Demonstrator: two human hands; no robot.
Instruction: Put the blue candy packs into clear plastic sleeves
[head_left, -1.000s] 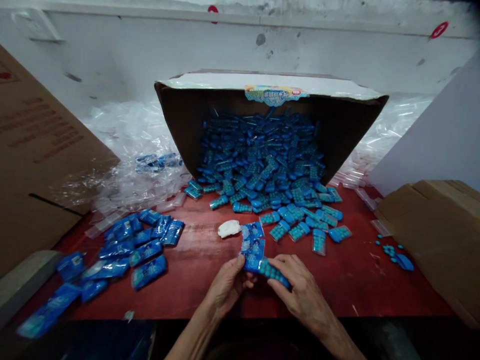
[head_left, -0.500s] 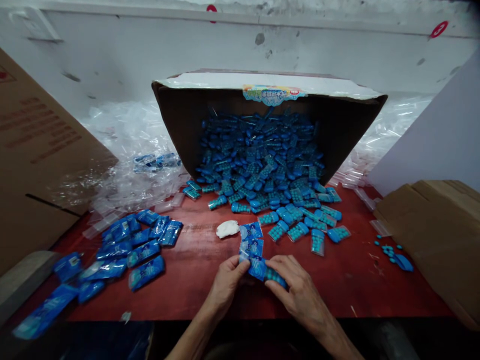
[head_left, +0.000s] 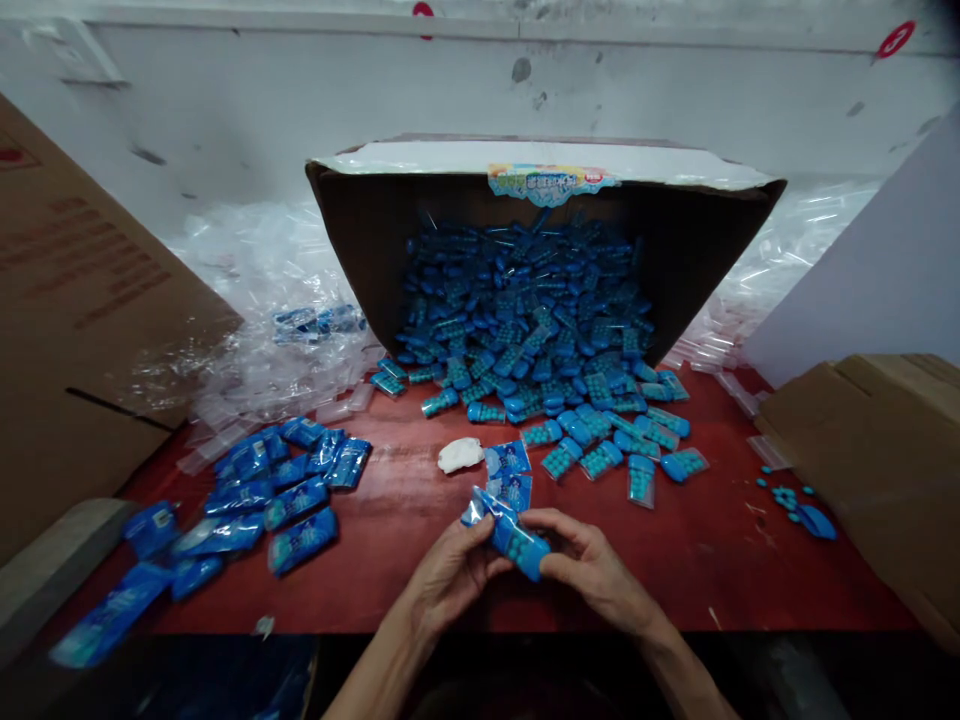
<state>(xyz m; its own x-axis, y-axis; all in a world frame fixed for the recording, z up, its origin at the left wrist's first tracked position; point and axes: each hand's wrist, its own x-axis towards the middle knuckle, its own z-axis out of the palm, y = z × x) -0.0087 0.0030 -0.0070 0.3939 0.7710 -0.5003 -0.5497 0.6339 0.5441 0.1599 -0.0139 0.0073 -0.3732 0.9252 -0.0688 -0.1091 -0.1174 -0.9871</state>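
My left hand (head_left: 457,568) pinches a blue printed wrapper (head_left: 480,508) around one end of a small clear candy case (head_left: 523,549). Turquoise balls fill the case, and its blue cap end points down to the right. My right hand (head_left: 596,572) closes its fingers and thumb on that cap end. Just beyond the hands, flat blue printed wrappers (head_left: 511,490) lie on the red table (head_left: 397,540). A crumpled white wad (head_left: 460,455) rests to their left. Several unwrapped cases (head_left: 601,459) are scattered to the right.
A cardboard box (head_left: 697,240) lies on its side, spilling a heap of cases (head_left: 525,340). Wrapped blue packs (head_left: 304,540) are piled at left. Clear plastic sleeves (head_left: 262,350) stand behind them. A carton (head_left: 870,460) and loose turquoise balls (head_left: 786,497) are at right.
The case has moved left and turned, its cap now down to the right. The nearest wrapper has come away from the flat ones and sits around the case between my hands.
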